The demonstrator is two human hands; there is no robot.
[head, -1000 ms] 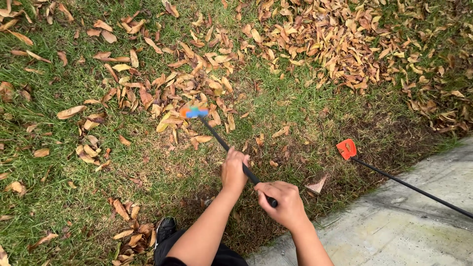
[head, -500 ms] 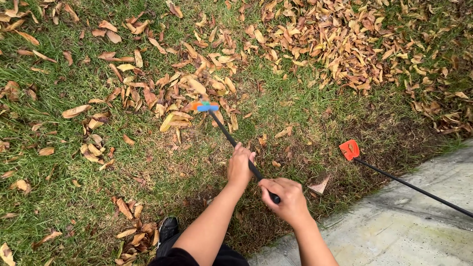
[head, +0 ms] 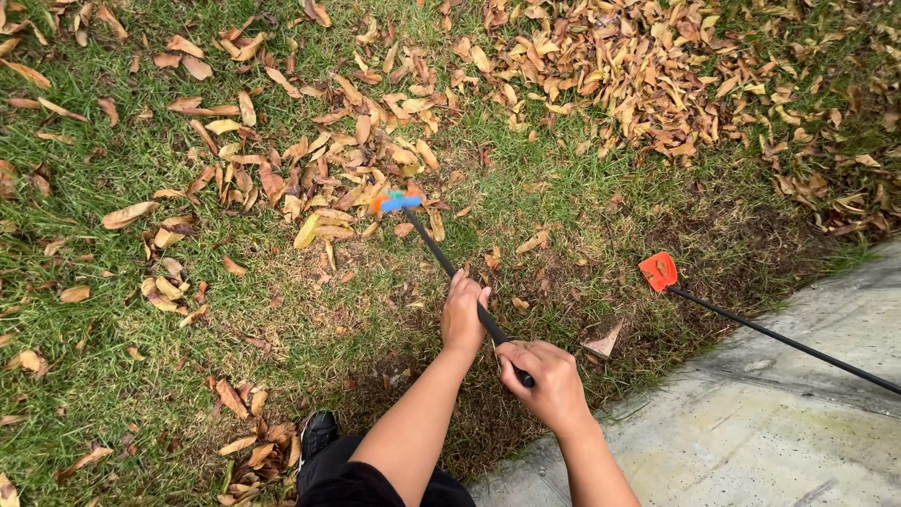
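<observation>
Far left of frame: grass [head: 113,376] with scattered dry brown leaves. Denser leaf cluster [head: 310,178] upper left of centre, just left of the tool's head.

Rake head [head: 397,201], blue and orange, sits in the upper middle, touching the right edge of that cluster. Tines not resolvable, too small. Black rake handle [head: 441,258] runs diagonally from the head down-right to the hands.

Black shoe [head: 317,434] at bottom, left of centre, on the grass beside a few leaves.

Left hand [head: 464,312], centre frame: fingers wrapped fully around the handle, clenched, higher up the shaft toward the head.

Right hand [head: 542,377], just below-right of the left: fist closed around the handle's near end, knuckles up, thumb side toward the left hand. The two hands are near each other, not touching, short stretch of shaft visible between them.

Big leaf pile [head: 657,75] across upper right.

Right of centre: second tool with orange head [head: 659,270] lying on bare soil, its black pole [head: 788,342] running down-right across the concrete path [head: 751,441], lower right. Nobody touching it.
</observation>
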